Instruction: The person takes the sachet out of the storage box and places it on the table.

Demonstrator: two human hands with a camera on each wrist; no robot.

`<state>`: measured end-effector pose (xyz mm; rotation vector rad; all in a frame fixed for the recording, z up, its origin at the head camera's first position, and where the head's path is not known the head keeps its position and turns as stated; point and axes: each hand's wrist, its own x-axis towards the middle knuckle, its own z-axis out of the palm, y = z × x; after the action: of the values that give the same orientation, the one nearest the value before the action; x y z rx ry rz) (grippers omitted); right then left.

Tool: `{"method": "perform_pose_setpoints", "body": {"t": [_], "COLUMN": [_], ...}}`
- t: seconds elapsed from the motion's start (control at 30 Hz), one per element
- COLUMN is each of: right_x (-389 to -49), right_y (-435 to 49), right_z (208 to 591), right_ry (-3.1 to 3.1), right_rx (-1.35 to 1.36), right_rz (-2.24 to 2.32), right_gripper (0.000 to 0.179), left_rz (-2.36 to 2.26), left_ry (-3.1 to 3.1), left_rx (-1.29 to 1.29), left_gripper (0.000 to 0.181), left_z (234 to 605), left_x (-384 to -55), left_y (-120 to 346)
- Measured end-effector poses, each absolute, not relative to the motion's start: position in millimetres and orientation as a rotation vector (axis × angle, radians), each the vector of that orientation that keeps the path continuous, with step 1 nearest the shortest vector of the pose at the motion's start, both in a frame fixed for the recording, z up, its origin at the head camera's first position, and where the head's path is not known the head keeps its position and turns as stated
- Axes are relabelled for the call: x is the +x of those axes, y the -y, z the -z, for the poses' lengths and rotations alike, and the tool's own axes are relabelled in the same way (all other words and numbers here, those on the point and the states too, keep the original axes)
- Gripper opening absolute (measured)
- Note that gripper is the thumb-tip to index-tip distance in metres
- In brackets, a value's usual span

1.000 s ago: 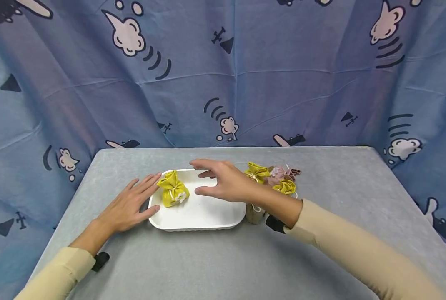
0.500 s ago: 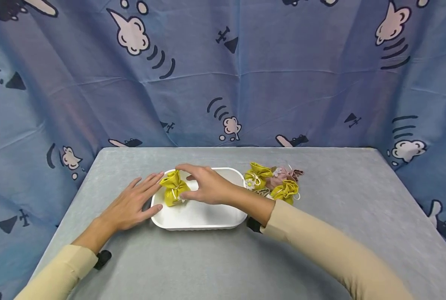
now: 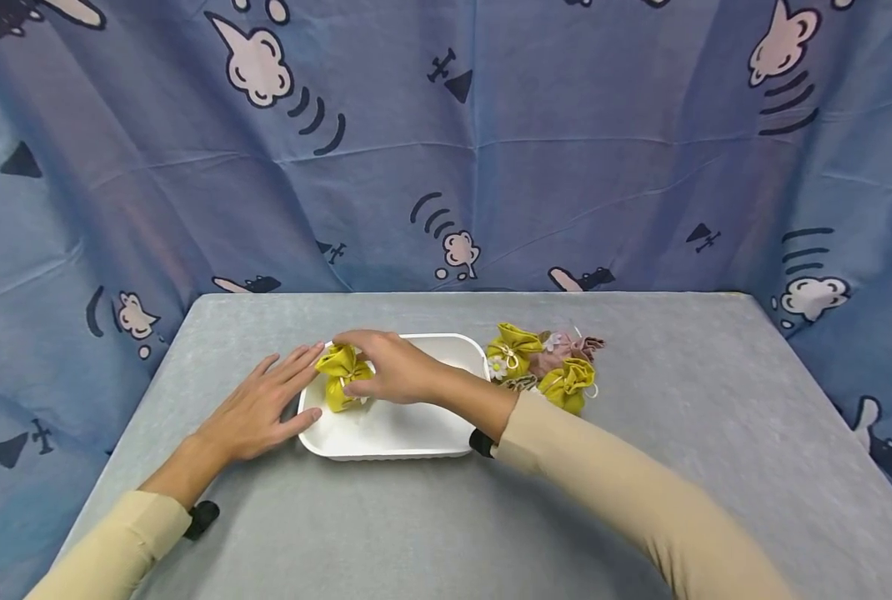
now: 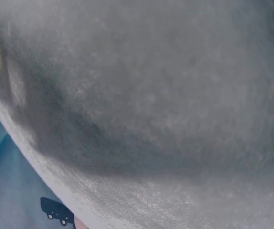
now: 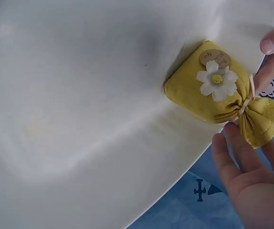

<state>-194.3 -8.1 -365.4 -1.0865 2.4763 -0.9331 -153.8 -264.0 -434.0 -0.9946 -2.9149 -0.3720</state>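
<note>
A yellow drawstring pouch (image 3: 339, 379) stands at the left end of a white tray (image 3: 416, 433). My right hand (image 3: 397, 367) reaches round it, thumb in front and fingers towards the far side. In the right wrist view, the fingers (image 5: 244, 152) lie by the tied neck of the pouch (image 5: 199, 90), loosely bent. A white flower and a small tan tag decorate its side. My left hand (image 3: 262, 408) rests against the tray's left rim with fingers extended. The left wrist view holds mainly table surface and little of that hand.
Right of the tray sit more pouches: a yellow one (image 3: 513, 350), a pink one (image 3: 554, 354), another yellow one (image 3: 568, 385) and a brownish one (image 3: 519, 383), mostly hidden by my right arm. A grey table (image 3: 679, 417) bears everything; a blue printed curtain (image 3: 603, 183) hangs behind.
My right hand has moved left across the tray until its thumb and fingers stand around the yellow pouch. The left hand, tray and pouches keep their places.
</note>
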Motion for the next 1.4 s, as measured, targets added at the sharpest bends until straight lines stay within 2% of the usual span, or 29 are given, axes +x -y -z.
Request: {"method": "perform_pose_setpoints", "body": {"t": [0.43,0.7,1.4], "right_x": [-196.2,-195.3,-191.1], "right_y": [24.2,27.0,16.9], "right_z": [362.9,364.6,357.1], "right_ry": [-2.519,-2.539,-2.566], "right_rx": [-1.117,-1.11,-1.091], "right_rz": [0.82,0.817,0.9], "right_gripper": [0.051,0.038,0.021], "left_rz": [0.376,0.38,0.393], "left_ry": [2.898,2.864,2.895], "left_rx": [-0.999,-1.021,-0.981], "left_gripper": [0.075,0.077,0.074], "left_z": [433.2,433.8,434.7], "left_x": [-156.3,-157.4,-153.4], "left_y": [264.2,263.7,264.3]}}
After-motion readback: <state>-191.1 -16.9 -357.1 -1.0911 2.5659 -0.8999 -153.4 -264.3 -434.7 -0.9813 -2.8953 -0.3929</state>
